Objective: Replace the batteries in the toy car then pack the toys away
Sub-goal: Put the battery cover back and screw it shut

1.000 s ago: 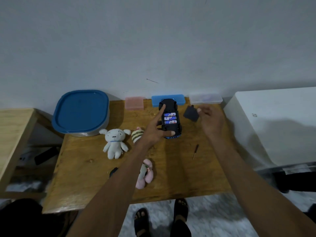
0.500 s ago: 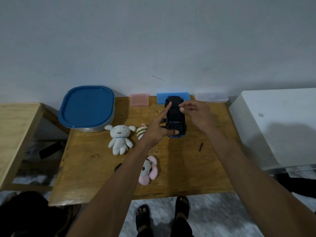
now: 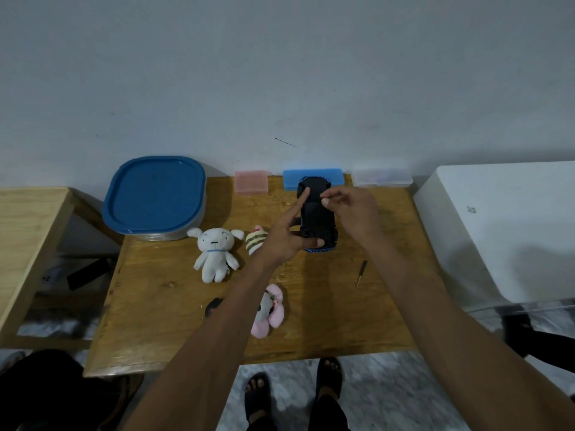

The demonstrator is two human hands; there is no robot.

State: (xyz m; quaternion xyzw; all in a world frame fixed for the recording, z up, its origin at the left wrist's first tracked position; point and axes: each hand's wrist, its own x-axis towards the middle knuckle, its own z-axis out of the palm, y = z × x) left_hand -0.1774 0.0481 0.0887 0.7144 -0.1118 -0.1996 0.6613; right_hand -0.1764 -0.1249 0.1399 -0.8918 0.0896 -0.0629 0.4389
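1. Two hands on the toy car [image 3: 315, 217], which lies belly-up near the back edge of the bench [image 3: 326, 321].
2. Left hand [image 3: 284, 239] spread over the car: forefinger stretched along its left flank toward the far end, thumb laid across the near end by the blue bumper.
3. Right hand [image 3: 353, 209] bent at the fingers, thumb and fingertips pressed to the dark underside at the car's right edge; cannot tell whether pinching anything.
4. Just left of the left hand, a striped plush [image 3: 255, 240]; further left, a white plush dog [image 3: 215, 252] on its back.
5. Under the left forearm, a pink plush [image 3: 270, 311] and a small black object [image 3: 213, 307], partly hidden.
6. Right of the car, apart from it, a small screwdriver [image 3: 361, 273] flat on the wood.
7. Along the wall: pink case [image 3: 251, 181], blue case [image 3: 334, 178] touching the car's far end, clear case [image 3: 382, 177].
8. At the back left corner, a tub with a blue lid [image 3: 154, 193].
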